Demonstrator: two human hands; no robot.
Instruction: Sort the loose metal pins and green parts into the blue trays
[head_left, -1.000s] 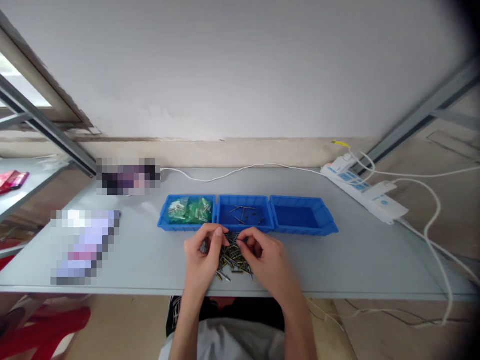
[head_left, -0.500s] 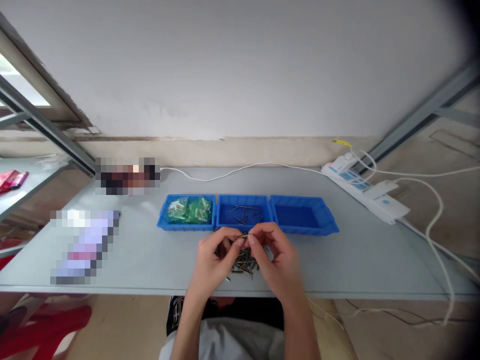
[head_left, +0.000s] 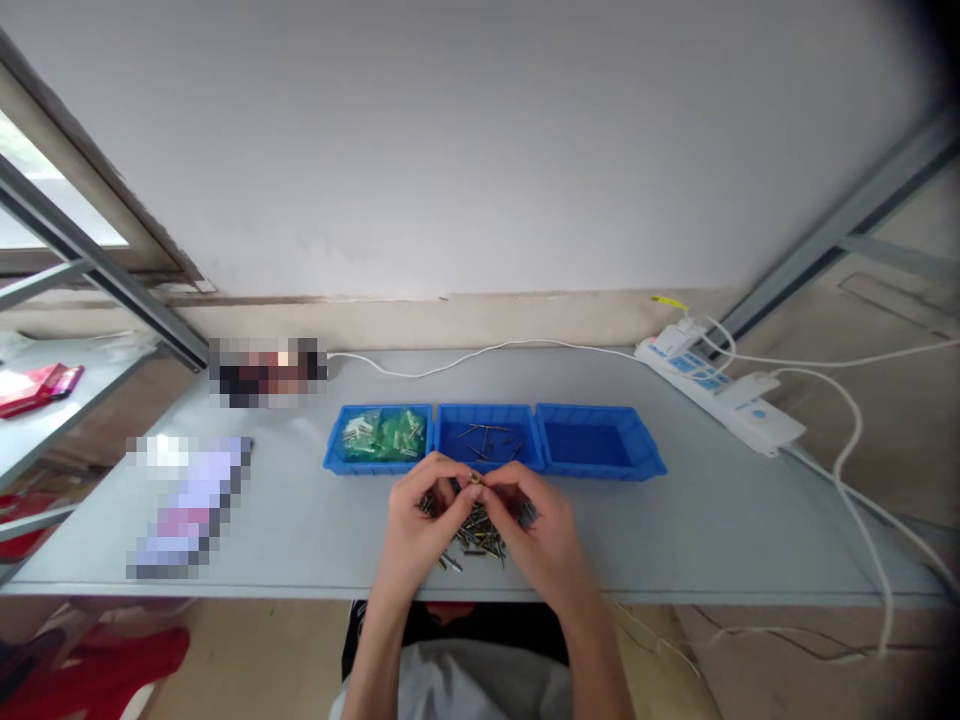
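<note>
My left hand [head_left: 420, 520] and my right hand [head_left: 536, 530] meet above a heap of small metal pins [head_left: 472, 535] on the grey table [head_left: 712, 520]. Both pinch one small brass-tipped pin [head_left: 474, 478] between their fingertips, just in front of the bins. Behind the hands stand three blue bins in a row. The left bin [head_left: 379, 436] holds green bags of parts. A few loose pins lie in the middle bin [head_left: 487, 436]. The right bin [head_left: 600, 442] shows only its blue floor.
A white power strip [head_left: 716, 393] with cables lies at the back right, and a white cable runs along the table's far edge. Two blurred-out items rest on the left side of the table. A metal frame and a wall stand behind.
The hands came up off the heap with one pin between them, then drew closer together. The camera tipped slightly, shifting the scene down.
</note>
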